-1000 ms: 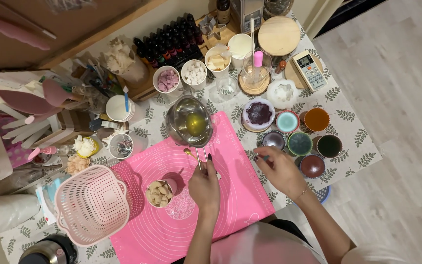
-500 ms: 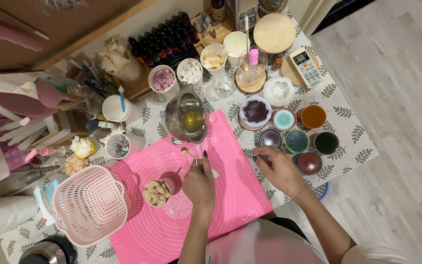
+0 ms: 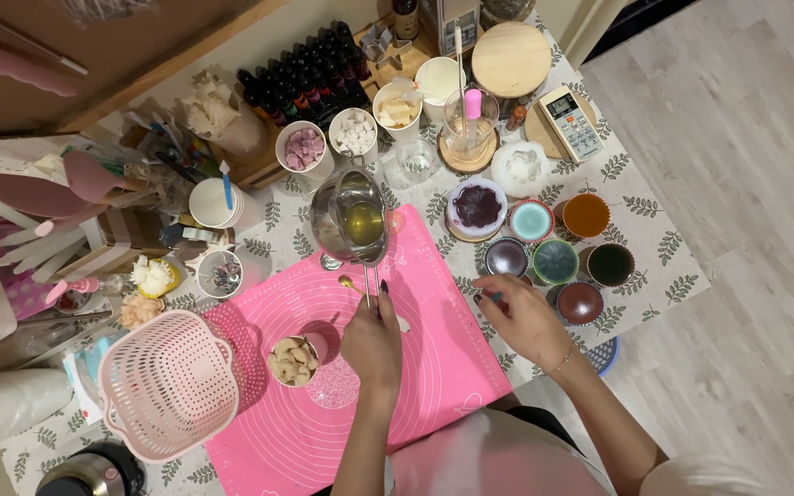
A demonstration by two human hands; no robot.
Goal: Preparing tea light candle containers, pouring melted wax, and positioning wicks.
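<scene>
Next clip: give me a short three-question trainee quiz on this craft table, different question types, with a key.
1. True or false: the left hand grips the handle of the small metal pot that holds yellowish liquid.
2. Multiple choice: what lies beneath the cup of beige chunks? A) a wooden board B) the pink silicone mat C) the pink basket
3. Fill in: the right hand reaches among the small round ____ of coloured material near the table's right edge.

Key: 1 true; 2 B; 3 cups
</scene>
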